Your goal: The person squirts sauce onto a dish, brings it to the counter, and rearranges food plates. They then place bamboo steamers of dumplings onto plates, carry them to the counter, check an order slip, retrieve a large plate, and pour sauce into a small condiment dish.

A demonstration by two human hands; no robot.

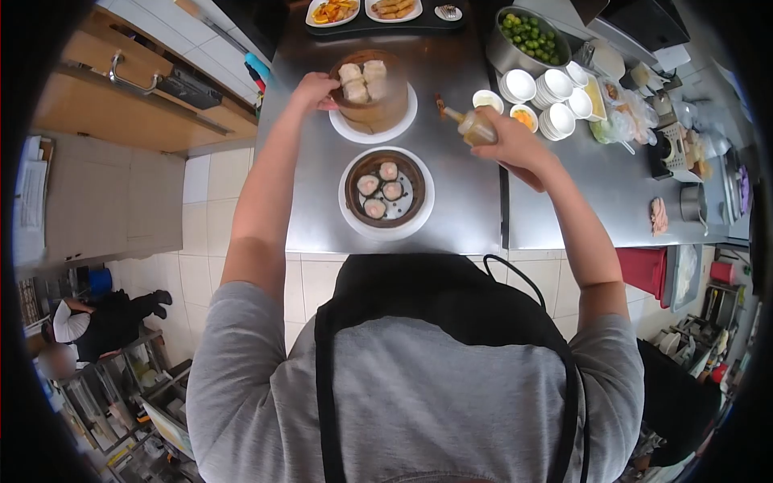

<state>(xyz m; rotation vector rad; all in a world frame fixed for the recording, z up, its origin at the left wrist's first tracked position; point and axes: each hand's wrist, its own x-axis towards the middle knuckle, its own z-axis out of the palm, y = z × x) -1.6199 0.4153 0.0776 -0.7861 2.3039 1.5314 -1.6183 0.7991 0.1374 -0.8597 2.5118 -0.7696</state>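
At the far side of the steel counter, my left hand (316, 91) grips the rim of a tall bamboo steamer (370, 113) with several pale dumplings (362, 80) inside. That steamer stands on a white plate (412, 113). My right hand (515, 146) is closed around a squeeze bottle (478, 129) of yellowish-brown contents, tilted with its nozzle toward the left, apart from the steamer. Nearer to me, a second round steamer (351, 189) sits on another white plate (427, 201). It holds several dark-edged dumplings (392, 191) with pink tops.
White bowls (555, 84) stand stacked at right, beside a small bowl of orange food (523, 119). Behind them is a metal pot of green fruit (495, 50). A dark tray (386, 30) with plated food lies at the back. Another person (105, 326) is at far left.
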